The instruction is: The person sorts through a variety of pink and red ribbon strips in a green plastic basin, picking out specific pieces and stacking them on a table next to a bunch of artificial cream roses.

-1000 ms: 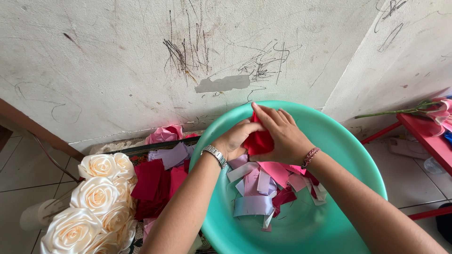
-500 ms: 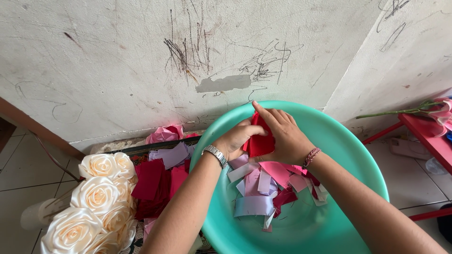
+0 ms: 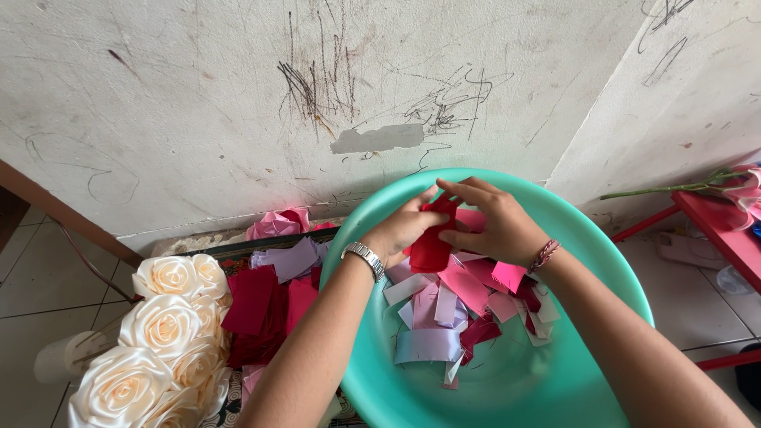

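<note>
Item: red ribbon piece (image 3: 432, 242), above the teal basin (image 3: 602, 261), pinched in both grips, left hand (image 3: 403, 228) and right hand (image 3: 493, 223). Handling advice: keep edges aligned, fold firmly; loose ribbon scraps (image 3: 444, 313) lie below.

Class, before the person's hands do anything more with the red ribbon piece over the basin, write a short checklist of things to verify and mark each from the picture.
1. Both hands on the piece: left hand and right hand pinch the red ribbon piece from either side: ok.
2. Piece held above the turquoise basin, not outside it: ok.
3. More cut pieces within reach: pink, lilac and red ribbon scraps lie in the basin: ok.
4. Cream satin roses stand apart from the hands, beside the basin: ok.
5. Fold in the red piece neat: hidden by fingers: cannot tell.
</note>
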